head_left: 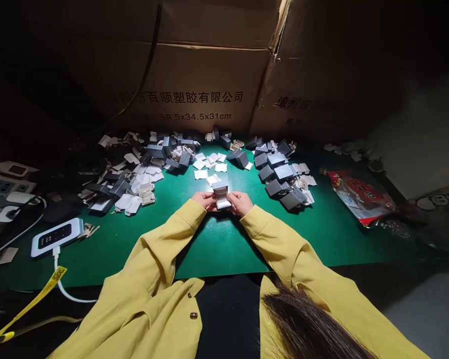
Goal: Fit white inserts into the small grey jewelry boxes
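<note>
Between my two hands is a small dark jewelry box [221, 188], its lid raised and a white lining showing inside. My left hand [205, 200] grips its left side, and my right hand [241, 202] grips the right side. Just beyond the box lie several small white paper inserts [211, 160] on the green tabletop [224, 239]. More dark boxes [279, 172] are heaped to the right, with white pieces among them. Another heap of dark boxes [168, 149] and white inserts [145, 177] spreads across the left.
Large cardboard cartons [194, 75] stand along the back. At left are a white device [57, 237] with a plugged-in cable [60, 279] and a power strip [2, 189]. A red and silver packet [362, 197] lies at right.
</note>
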The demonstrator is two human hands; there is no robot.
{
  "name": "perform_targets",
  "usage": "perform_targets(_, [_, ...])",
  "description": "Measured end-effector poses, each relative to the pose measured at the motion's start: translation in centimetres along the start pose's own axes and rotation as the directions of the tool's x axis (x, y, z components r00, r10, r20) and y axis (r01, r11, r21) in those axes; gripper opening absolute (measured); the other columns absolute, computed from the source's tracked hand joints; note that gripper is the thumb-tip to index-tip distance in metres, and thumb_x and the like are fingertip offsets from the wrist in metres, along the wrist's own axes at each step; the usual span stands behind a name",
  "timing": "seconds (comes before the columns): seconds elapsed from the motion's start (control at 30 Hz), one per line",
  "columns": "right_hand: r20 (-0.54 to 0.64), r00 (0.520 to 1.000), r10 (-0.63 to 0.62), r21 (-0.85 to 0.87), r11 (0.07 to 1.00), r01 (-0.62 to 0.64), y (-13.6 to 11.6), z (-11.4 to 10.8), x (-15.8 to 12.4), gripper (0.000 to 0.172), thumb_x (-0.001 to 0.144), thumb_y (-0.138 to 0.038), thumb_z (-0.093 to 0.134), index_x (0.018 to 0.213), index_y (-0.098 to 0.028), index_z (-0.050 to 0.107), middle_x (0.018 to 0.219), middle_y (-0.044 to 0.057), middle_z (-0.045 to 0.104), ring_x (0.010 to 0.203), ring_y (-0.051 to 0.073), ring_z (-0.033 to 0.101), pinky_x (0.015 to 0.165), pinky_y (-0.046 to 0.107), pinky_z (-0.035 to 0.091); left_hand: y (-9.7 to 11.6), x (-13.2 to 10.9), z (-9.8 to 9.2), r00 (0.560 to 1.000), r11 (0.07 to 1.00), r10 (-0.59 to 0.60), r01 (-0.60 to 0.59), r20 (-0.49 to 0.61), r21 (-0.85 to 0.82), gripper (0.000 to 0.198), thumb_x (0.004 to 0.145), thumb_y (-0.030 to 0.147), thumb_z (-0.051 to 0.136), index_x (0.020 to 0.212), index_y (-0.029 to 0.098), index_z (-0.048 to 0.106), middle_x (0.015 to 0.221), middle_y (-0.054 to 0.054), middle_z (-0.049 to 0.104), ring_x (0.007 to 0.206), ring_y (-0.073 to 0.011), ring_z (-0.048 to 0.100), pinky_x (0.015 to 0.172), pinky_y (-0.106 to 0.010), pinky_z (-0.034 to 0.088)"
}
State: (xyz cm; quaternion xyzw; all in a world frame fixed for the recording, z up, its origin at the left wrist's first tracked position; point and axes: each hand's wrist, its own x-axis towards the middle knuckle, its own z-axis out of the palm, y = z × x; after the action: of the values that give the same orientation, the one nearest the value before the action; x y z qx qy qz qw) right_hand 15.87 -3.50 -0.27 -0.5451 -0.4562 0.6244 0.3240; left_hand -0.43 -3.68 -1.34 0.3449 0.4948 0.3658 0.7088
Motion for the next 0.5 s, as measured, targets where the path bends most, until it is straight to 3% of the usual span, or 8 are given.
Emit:
perform_targets(0.27, [0.0, 0.994, -0.112, -0.175, 0.978, 0.111, 0.9, -0.1, 0.1, 0.029, 0.079, -0.04, 0.055, 0.058, -0.021, 0.049, 0.035, -0.007, 0.046, 0.029, 0.008, 0.039, 0.032, 0.021, 0.028, -0.2, 0.4, 0.5, 0.988, 0.997, -0.005, 0.017, -0.153, 0.082, 0.03, 0.067, 0.022, 0.075, 0.093, 0.007, 0.071, 0.066, -0.006, 0.071, 0.062, -0.0206, 0.068, 0.058, -0.032, 0.057])
perform_targets(0.4, [-0.032, 0.985, -0.17, -0.174, 0.971, 0.162, 1.2, 0.0, 0.1, 0.027, 0.076, -0.044, 0.06, 0.064, -0.02, 0.055, 0.039, -0.007, 0.05, 0.031, 0.008, 0.042, 0.033, 0.019, 0.028, 0.0, -0.1, 0.6, 0.989, 0.99, 0.077, -0.061, -0.123, 0.124, 0.041, 0.065, 0.032, 0.077, 0.098, 0.008, 0.071, 0.063, -0.004, 0.069, 0.06, -0.0193, 0.066, 0.059, -0.032, 0.056])
perform_targets(0.5, [-0.033, 0.991, -0.132, -0.088, 0.988, 0.128, 1.0, 0.1, 0.0, 0.03, 0.077, -0.047, 0.06, 0.067, -0.02, 0.055, 0.039, -0.007, 0.049, 0.029, 0.007, 0.038, 0.031, 0.019, 0.025, 0.1, -0.2, 0.3, 0.991, 0.987, 0.106, -0.096, -0.081, 0.126, 0.05, 0.063, 0.039, 0.078, 0.1, 0.007, 0.07, 0.064, -0.005, 0.069, 0.059, -0.0188, 0.066, 0.059, -0.031, 0.055])
